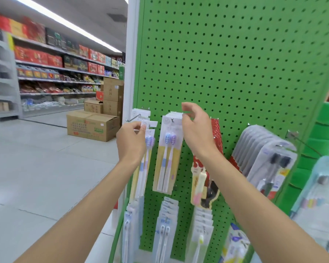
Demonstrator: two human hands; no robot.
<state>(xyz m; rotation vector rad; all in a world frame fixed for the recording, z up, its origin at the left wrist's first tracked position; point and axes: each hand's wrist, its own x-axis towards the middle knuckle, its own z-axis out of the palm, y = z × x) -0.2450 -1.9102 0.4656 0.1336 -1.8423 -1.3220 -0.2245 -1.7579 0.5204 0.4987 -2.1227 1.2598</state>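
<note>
Cardboard boxes [92, 126], brown, stacked on the floor at far left, in front of stocked shelves [51, 59]. Next right, at the left edge of the green pegboard [235, 63]: left hand [131, 141], fingers curled, thumb and fingertips pinching the white top card of a two-brush toothbrush pack [148, 143]. Pack held upright just below a wire hook [133, 117]; on or off the hook not discernible. Centre: hanging stack [167, 154] of identical packs on its own peg, flat against the board. Right hand [195, 130] at the upper right corner of that stack, fingers bent inward, thumb raised above; gripping the card or merely touching it, cannot tell. Behind the right wrist: red packs [216, 133] on a peg. Far right: grey blister packs [264, 154] with dark brush heads, also pegged.
</note>
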